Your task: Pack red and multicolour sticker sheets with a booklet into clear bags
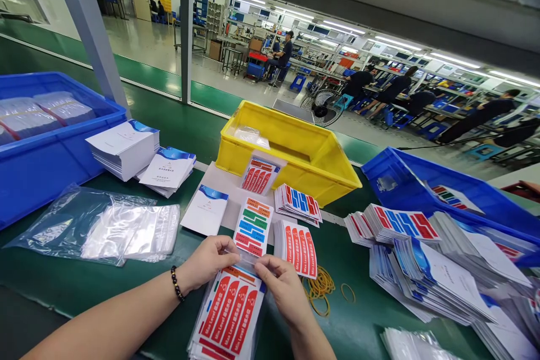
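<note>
In front of me lies a clear plastic bag (pixel 230 315) with red-and-white "Max Level / Min Level" sticker sheets showing through it. My left hand (pixel 213 263) pinches the bag's top edge from the left, and my right hand (pixel 283 289) pinches it from the right. Just beyond the fingers is a stack of orange, green, blue and red sticker sheets (pixel 253 222). Red sticker sheets (pixel 298 250) are piled to the right, below a stack of red-and-blue sheets (pixel 297 202). A white-and-blue booklet (pixel 205 211) lies to the left.
A yellow bin (pixel 230 156) stands behind the stacks, with blue bins at left (pixel 63 166) and right (pixel 400 171). Booklet piles (pixel 122 146) and clear bags (pixel 139 230) lie left. Rubber bands (pixel 320 287) and more booklets (pixel 442 281) are right. People work in the background.
</note>
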`<state>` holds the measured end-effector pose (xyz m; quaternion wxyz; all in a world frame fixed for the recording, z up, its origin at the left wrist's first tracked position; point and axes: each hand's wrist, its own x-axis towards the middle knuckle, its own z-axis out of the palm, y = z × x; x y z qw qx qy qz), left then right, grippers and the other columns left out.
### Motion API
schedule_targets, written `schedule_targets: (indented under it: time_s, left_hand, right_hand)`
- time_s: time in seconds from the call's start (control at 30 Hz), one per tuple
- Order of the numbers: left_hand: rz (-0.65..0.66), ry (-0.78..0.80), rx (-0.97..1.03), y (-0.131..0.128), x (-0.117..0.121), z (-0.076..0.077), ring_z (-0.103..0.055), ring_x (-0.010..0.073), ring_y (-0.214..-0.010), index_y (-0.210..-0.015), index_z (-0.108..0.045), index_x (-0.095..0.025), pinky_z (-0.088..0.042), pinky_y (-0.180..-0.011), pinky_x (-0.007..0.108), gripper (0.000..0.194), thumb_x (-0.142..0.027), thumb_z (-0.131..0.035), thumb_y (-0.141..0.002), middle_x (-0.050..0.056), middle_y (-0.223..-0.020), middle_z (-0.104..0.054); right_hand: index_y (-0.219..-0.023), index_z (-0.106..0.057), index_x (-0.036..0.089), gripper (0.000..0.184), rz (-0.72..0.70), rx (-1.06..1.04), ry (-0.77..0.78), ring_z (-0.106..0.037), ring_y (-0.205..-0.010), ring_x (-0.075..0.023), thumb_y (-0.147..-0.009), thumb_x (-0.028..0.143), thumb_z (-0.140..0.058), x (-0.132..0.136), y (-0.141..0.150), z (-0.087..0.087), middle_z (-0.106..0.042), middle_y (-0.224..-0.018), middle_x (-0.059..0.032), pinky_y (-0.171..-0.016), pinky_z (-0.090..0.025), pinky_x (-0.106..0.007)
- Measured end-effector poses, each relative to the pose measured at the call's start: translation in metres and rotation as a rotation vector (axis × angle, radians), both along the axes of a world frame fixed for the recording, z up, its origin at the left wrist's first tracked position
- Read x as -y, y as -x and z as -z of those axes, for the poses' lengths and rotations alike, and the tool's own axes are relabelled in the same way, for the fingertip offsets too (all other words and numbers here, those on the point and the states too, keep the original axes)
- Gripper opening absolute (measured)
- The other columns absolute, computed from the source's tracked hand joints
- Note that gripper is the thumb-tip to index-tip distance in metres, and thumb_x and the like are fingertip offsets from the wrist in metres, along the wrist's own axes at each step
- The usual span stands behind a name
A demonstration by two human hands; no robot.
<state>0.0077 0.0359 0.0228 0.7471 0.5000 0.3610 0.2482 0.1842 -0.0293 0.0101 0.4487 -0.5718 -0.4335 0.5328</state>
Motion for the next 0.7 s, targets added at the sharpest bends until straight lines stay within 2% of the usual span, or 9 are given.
schedule_targets:
  time_s: [0.2, 0.4, 0.57, 0.7]
  left_hand:
    - [-0.002, 0.067, -0.007, 0.001, 0.000, -0.004, -0.059, 0.0184, -0.068, -0.064, -0.046, -0.017, -0.044, -0.067, 0.031, 0.038, -0.048, -0.067, -0.060, 0.001, -0.066, -0.061]
    - [-0.039, 0.021, 0.017, 0.001, 0.000, -0.007, -0.057, 0.0163, -0.064, -0.060, -0.044, -0.017, -0.044, -0.064, 0.029, 0.033, -0.041, -0.066, -0.061, -0.001, -0.064, -0.059]
    - [-0.055, -0.013, 0.009, -0.001, 0.001, -0.003, -0.055, 0.0144, -0.064, -0.062, -0.049, -0.016, -0.042, -0.063, 0.027, 0.025, -0.036, -0.065, -0.064, -0.001, -0.064, -0.058]
    - [-0.043, -0.079, -0.031, -0.004, 0.002, 0.003, -0.051, 0.0122, -0.060, -0.060, -0.056, -0.014, -0.040, -0.061, 0.025, 0.017, -0.028, -0.064, -0.063, -0.001, -0.061, -0.057]
  right_hand:
    - [-0.064, -0.064, 0.016, 0.028, 0.013, -0.017, -0.041, -0.051, -0.057, -0.0124, -0.071, 0.043, -0.067, -0.001, 0.001, 0.001, -0.059, -0.064, -0.0009, -0.052, -0.041, -0.023]
    - [-0.061, -0.062, 0.016, 0.030, 0.055, 0.046, -0.058, -0.052, -0.060, -0.0143, -0.069, 0.044, -0.068, -0.002, 0.004, 0.002, -0.059, -0.064, -0.0018, -0.057, -0.041, -0.025]
    - [-0.064, -0.060, 0.016, 0.029, 0.059, 0.026, -0.029, -0.053, -0.059, -0.0144, -0.070, 0.044, -0.066, -0.002, 0.010, 0.004, -0.059, -0.062, -0.0013, -0.057, -0.042, -0.025]
    - [-0.062, -0.062, 0.016, 0.026, 0.057, 0.126, -0.080, -0.052, -0.059, -0.0147, -0.071, 0.040, -0.065, -0.001, 0.016, 0.004, -0.059, -0.062, -0.0018, -0.058, -0.042, -0.026]
